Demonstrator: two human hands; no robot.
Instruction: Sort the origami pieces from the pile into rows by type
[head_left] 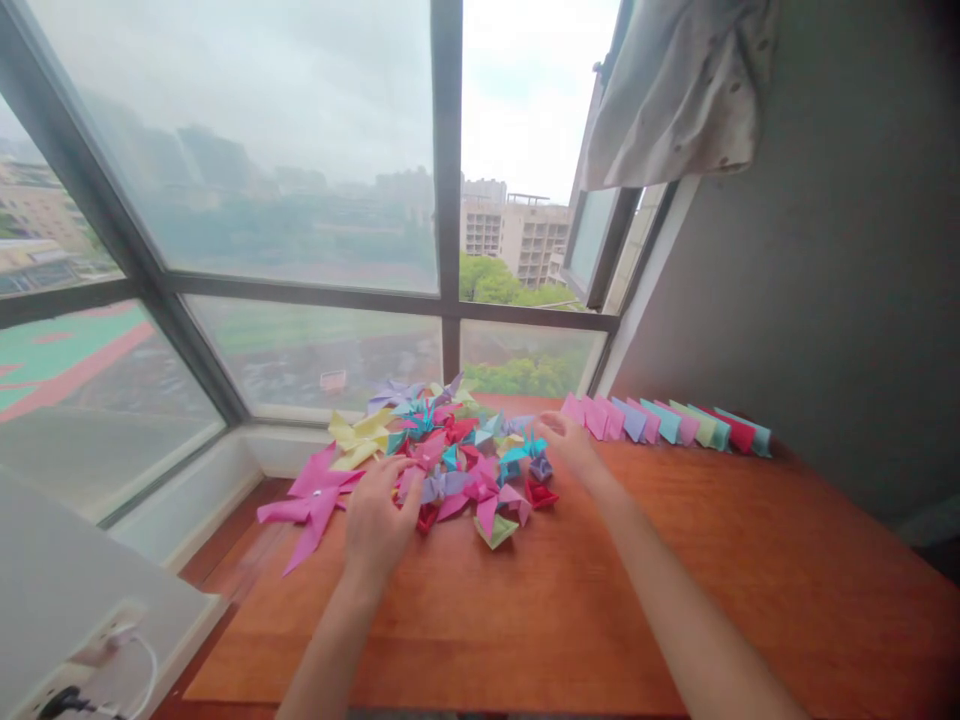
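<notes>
A heap of folded paper pieces (pixel 480 480) in pink, blue, yellow, red, purple and green lies on the wooden table. My left hand (pixel 379 515) is at the heap's left side, thumb and fingers apart and curved around its edge, holding nothing that I can see. Just left of it lies a large pink paper pinwheel (pixel 313 495), with a yellow pinwheel (pixel 358 440) behind. Across the heap, my right hand (pixel 568 442) is at the right edge with loosely bent, parted fingers, close to a blue folded piece (pixel 532 446). A green paper piece (pixel 495 532) sits at the front.
A row of folded paper pieces (pixel 667 425) in several colours stands along the back right of the wooden table (pixel 600 620). Windows (pixel 315 230) rise behind it, one pane swung outward beneath a curtain (pixel 682 90). A wall socket with a white cable (pixel 146 655) is at lower left.
</notes>
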